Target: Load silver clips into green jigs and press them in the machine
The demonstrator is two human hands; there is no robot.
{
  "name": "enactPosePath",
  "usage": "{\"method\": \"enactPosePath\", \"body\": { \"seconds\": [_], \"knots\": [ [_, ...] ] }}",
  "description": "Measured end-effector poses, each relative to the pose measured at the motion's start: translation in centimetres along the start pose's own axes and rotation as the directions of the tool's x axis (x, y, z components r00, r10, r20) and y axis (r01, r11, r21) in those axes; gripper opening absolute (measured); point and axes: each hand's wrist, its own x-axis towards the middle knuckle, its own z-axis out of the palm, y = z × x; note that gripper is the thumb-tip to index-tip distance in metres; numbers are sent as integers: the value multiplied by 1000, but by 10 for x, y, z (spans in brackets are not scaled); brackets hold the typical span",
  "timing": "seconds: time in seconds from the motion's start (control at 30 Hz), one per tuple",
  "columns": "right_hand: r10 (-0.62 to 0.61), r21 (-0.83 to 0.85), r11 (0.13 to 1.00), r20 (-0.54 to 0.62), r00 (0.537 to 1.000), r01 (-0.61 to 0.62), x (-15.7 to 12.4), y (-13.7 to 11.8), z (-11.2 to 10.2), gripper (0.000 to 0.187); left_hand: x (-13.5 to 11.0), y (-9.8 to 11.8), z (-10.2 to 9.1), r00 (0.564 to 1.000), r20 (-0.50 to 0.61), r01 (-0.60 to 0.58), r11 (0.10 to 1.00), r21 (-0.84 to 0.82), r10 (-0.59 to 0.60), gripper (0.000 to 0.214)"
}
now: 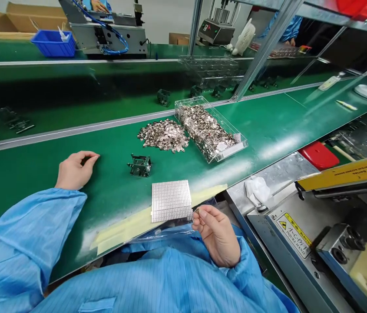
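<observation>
Two bare hands are at the bench (114, 141): the right hand (216, 237) pinches a small piece (197, 211) beside the metal grid (171, 201) at the near edge; the left hand (76, 171) holds thumb and forefinger together. Toward the far edge, a heap of metal pieces (164, 135) adjoins a filled clear tray (232, 152).

From my remote seat: glossy green worktop (114, 189). I note a heap of small metal pieces (164, 135), clear tray (230, 152) of similar bits beside it, dark fixture (140, 166), gridded silver block (171, 201) over pale yellow tape (121, 228), near edge.
</observation>
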Motion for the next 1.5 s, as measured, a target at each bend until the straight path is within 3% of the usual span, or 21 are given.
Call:
{"method": "enactPosePath", "body": {
  "seconds": [0.13, 0.23, 0.33, 0.6, 0.7, 0.77, 0.83, 0.9, 0.93, 1.0, 1.1, 1.17, 1.23, 1.3, 1.4, 1.5],
  "knots": [
    [-4, -45, 999, -2, 1000, 4, 8, -2, 5, 31, 22, -14, 1, 999, -28, -41, 996, 75, 43, 24],
    [-27, -116, 993, 2, 1000, 27, 16, -2, 8, 31, 31, -24, 3, 997, -70, -6, 994, 110, 13, 26],
    [-28, -180, 983, 9, 1000, 29, 23, -1, 9, 32, 34, -30, 6, 994, -109, 19, 991, 129, -5, 26],
    [-62, -278, 958, 37, 997, 70, 30, -3, 5, 30, 28, -30, 3, 996, -74, -37, 990, 138, 48, 30],
    [-64, -281, 957, 34, 997, 71, 31, -5, 2, 30, 17, -19, -4, 991, -95, -78, 988, 134, 91, 33],
    [-60, -276, 959, 24, 998, 64, 31, -4, 1, 29, 5, -4, -6, 978, -36, -203, 976, 73, 206, 41],
    [-55, -271, 961, 19, 998, 58, 31, -4, 3, 29, -6, 16, -4, 925, 105, -357, 930, -86, 365, 66],
    [-44, -269, 962, 29, 999, 50, 31, -3, 7, 30, -14, 37, 3, 841, 230, -431, 863, -263, 490, 94],
    [-36, -270, 962, 39, 999, 45, 31, -2, 9, 30, -16, 47, 9, 810, 263, -440, 840, -319, 524, 100],
    [-27, -275, 961, 59, 998, 42, 31, -2, 14, 31, -19, 63, 20, 783, 257, -462, 806, -371, 567, 86],
    [-46, -291, 954, 77, 996, 67, 31, 1, 16, 32, -27, 79, 34, 798, 138, -515, 782, -350, 587, 45],
    [-69, -305, 947, 98, 993, 96, 32, 3, 14, 32, -38, 84, 38, 843, 51, -506, 821, -264, 536, 39],
    [-82, -311, 943, 119, 989, 116, 33, 5, 11, 32, -52, 86, 37, 888, 6, -452, 876, -166, 460, 54],
    [-86, -298, 947, 124, 989, 120, 33, 5, 10, 31, -62, 84, 32, 903, 12, -425, 898, -117, 429, 76],
    [-75, -253, 962, 116, 990, 103, 34, 3, 11, 30, -61, 76, 25, 871, 127, -460, 878, -129, 475, 106],
    [-55, -221, 972, 117, 992, 80, 34, 1, 15, 29, -42, 68, 21, 803, 322, -461, 865, -197, 502, 116]
  ]
}}
